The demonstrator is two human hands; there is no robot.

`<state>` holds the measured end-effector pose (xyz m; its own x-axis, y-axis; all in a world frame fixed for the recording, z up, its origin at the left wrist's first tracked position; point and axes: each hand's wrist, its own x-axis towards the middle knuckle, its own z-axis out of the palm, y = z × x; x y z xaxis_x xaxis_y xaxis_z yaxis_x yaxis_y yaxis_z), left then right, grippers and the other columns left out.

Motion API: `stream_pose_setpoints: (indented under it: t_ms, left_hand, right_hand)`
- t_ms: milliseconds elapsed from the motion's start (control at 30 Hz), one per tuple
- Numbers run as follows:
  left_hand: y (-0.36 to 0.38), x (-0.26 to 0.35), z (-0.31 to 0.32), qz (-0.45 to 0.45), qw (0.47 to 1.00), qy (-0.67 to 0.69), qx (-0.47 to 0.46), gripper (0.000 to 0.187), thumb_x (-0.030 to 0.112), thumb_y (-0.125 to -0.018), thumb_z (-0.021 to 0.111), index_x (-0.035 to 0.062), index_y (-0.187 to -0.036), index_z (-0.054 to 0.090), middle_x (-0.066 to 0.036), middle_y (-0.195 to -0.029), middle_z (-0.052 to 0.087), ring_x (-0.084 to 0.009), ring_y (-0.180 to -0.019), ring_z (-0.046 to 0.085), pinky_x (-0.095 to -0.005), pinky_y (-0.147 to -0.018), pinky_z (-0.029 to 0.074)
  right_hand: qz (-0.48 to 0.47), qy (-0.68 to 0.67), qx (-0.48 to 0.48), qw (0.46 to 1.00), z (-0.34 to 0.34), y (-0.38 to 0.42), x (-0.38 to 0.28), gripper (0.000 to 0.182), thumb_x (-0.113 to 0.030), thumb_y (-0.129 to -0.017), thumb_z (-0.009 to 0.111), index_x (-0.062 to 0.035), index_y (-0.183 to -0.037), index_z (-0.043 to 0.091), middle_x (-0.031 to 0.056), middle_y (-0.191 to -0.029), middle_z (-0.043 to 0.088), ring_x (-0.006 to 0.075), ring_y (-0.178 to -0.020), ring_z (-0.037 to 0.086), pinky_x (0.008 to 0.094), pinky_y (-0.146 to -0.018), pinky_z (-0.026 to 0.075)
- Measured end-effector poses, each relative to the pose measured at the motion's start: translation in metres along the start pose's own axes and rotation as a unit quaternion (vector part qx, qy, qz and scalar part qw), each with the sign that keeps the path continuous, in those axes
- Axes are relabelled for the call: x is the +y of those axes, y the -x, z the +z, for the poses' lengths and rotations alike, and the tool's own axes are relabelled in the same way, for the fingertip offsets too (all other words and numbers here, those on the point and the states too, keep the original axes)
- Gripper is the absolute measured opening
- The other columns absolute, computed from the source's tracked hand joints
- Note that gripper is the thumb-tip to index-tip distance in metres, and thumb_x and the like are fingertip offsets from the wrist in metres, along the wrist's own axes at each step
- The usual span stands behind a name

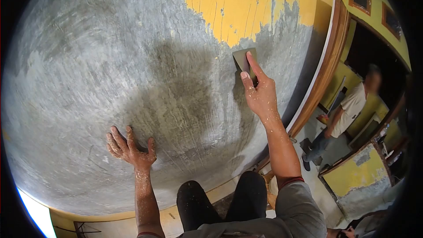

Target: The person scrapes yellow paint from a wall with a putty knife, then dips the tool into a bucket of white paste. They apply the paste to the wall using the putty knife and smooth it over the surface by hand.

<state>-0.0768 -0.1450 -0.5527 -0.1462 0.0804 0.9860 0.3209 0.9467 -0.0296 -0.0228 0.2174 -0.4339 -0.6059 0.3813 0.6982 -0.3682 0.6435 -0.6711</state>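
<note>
My right hand [261, 90] grips a flat scraper blade [245, 58], with the index finger and thumb laid along it. The blade's top edge touches the wall just below the ragged lower edge of the yellow paint [238, 4]. Bare grey plaster [88, 61] covers most of the wall around both hands. Lower left, my left hand [131, 150] rests on the grey plaster with its fingers spread and nothing in it. Small pale flakes cling to both hands and forearms.
A wooden door frame [321, 79] stands right of the wall. Beyond it, a person [352, 108] in a light shirt stands near a doorway. A low yellow and grey partition [359, 172] is at the lower right. My dark-clad knees [194, 202] are below.
</note>
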Motion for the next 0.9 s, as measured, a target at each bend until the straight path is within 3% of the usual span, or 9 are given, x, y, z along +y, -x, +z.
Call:
stream_pose_setpoints:
  t_ms: [67,167,233,333,500,600,667,833,900]
  left_hand:
    - [0.003,-0.002,0.003,-0.003,1.0,0.0,0.005,0.071,0.059,-0.088,0.059,0.0174,-0.144,0.051,-0.022,-0.158,0.033,-0.0418,-0.148,0.022,-0.0607,-0.116,0.008]
    - [0.001,0.0,0.0,0.002,1.0,-0.015,0.006,0.071,0.058,-0.088,0.06,0.0187,-0.146,0.049,-0.02,-0.157,0.035,-0.0406,-0.146,0.028,-0.0603,-0.114,0.017]
    - [0.002,-0.002,0.001,0.001,1.0,-0.01,0.009,0.07,0.058,-0.088,0.06,0.0186,-0.145,0.05,-0.02,-0.157,0.035,-0.0404,-0.146,0.028,-0.0601,-0.114,0.017]
    - [0.001,-0.002,0.001,0.001,1.0,-0.003,0.015,0.069,0.057,-0.088,0.06,0.0183,-0.144,0.051,-0.02,-0.156,0.036,-0.0402,-0.145,0.029,-0.0594,-0.114,0.018]
    - [0.005,-0.005,0.005,-0.008,1.0,0.016,0.015,0.068,0.06,-0.088,0.058,0.019,-0.142,0.054,-0.02,-0.156,0.037,-0.0403,-0.147,0.025,-0.0574,-0.116,0.01]
    - [0.007,-0.006,0.004,-0.008,1.0,0.014,0.013,0.068,0.06,-0.088,0.059,0.0188,-0.142,0.054,-0.02,-0.156,0.037,-0.0406,-0.147,0.026,-0.057,-0.117,0.01]
    - [0.006,-0.005,0.005,-0.011,1.0,0.017,0.017,0.068,0.06,-0.087,0.059,0.0187,-0.14,0.055,-0.021,-0.155,0.038,-0.0408,-0.146,0.026,-0.0566,-0.117,0.01]
    - [0.005,-0.006,0.007,-0.005,0.999,0.023,0.03,0.067,0.061,-0.086,0.06,0.0188,-0.139,0.057,-0.021,-0.154,0.039,-0.0409,-0.146,0.027,-0.056,-0.117,0.011]
    - [0.004,-0.006,0.005,-0.005,0.999,0.029,0.033,0.067,0.061,-0.086,0.06,0.0189,-0.139,0.057,-0.021,-0.154,0.04,-0.0409,-0.146,0.027,-0.0559,-0.117,0.011]
  right_hand:
    - [-0.019,0.043,0.007,0.999,-0.003,-0.003,-0.008,0.051,-0.022,-0.097,0.064,-0.0169,-0.146,0.05,0.0201,-0.08,0.071,0.0192,-0.065,0.064,0.032,-0.068,0.05]
    - [0.003,0.102,-0.022,0.995,-0.009,-0.015,-0.029,0.048,-0.021,-0.097,0.063,-0.0147,-0.143,0.053,0.0211,-0.074,0.069,0.0228,-0.06,0.064,0.0333,-0.064,0.05]
    - [-0.014,0.085,0.0,0.996,-0.009,-0.02,-0.037,0.046,-0.02,-0.096,0.064,-0.012,-0.14,0.056,0.0231,-0.069,0.065,0.0248,-0.054,0.061,0.0356,-0.06,0.049]
    - [-0.078,0.087,0.015,0.993,0.0,-0.008,-0.027,0.046,-0.022,-0.095,0.065,-0.0102,-0.138,0.058,0.0246,-0.07,0.065,0.0247,-0.054,0.061,0.0371,-0.058,0.048]
    - [-0.014,0.133,0.002,0.991,0.003,-0.017,-0.051,0.045,-0.022,-0.094,0.066,-0.011,-0.137,0.059,0.0253,-0.075,0.068,0.0272,-0.057,0.066,0.0356,-0.061,0.05]
    - [-0.071,0.1,0.021,0.992,0.003,-0.016,-0.046,0.044,-0.022,-0.094,0.066,-0.0113,-0.136,0.06,0.0246,-0.073,0.067,0.0283,-0.056,0.065,0.0369,-0.061,0.05]
    - [-0.016,0.112,0.018,0.993,0.007,-0.011,-0.047,0.043,-0.022,-0.093,0.067,-0.0118,-0.135,0.061,0.024,-0.073,0.068,0.0278,-0.057,0.066,0.037,-0.063,0.05]
    - [0.015,0.152,0.019,0.988,0.006,-0.023,-0.067,0.043,-0.023,-0.093,0.067,-0.012,-0.135,0.061,0.0243,-0.075,0.068,0.0256,-0.059,0.066,0.0355,-0.063,0.05]
    - [-0.013,0.152,0.013,0.988,0.007,-0.009,-0.053,0.042,-0.024,-0.095,0.068,-0.0145,-0.136,0.062,0.0176,-0.102,0.074,0.0115,-0.071,0.055,0.0314,-0.069,0.05]
